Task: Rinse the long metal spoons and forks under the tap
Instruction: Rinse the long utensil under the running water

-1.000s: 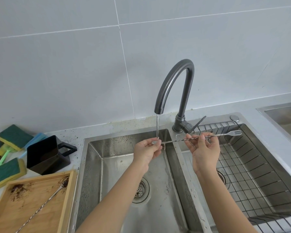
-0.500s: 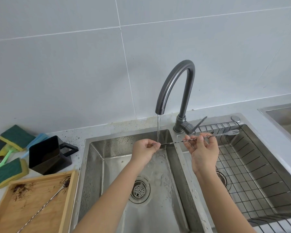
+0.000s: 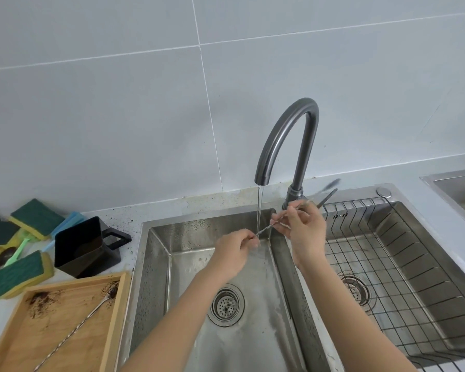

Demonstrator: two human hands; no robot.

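Long twisted metal utensil: lying across the water stream under the tap, over the left sink basin. Left hand is pinching its near-left end; right hand is pinching its far-right part, whose tip is blurring near the tap base. Second long spoon: lying on the soiled wooden tray on the desk, left of the sink.

A spoon lies in the tray left of the sink, sponges behind.
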